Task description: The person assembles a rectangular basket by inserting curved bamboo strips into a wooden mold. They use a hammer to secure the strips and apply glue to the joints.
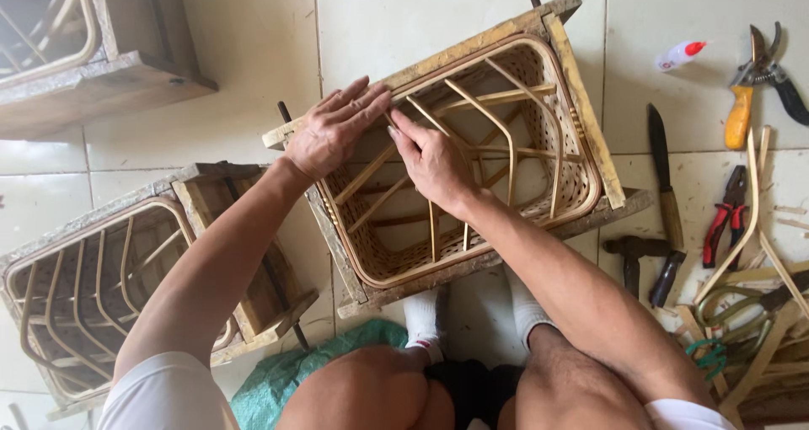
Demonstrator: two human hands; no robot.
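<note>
Bare knees [379, 392] nearest, left hand [335, 131] spread flat on woven basket [472, 160], right hand [434, 160] pinching a cane rib [421, 114], knife [664, 177] and pliers [726, 215] alongside

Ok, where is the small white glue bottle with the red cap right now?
In the head view the glue bottle lies on the floor tiles at upper right, between the wooden mould frame holding the basket and the yellow-handled pruning shears.
</note>
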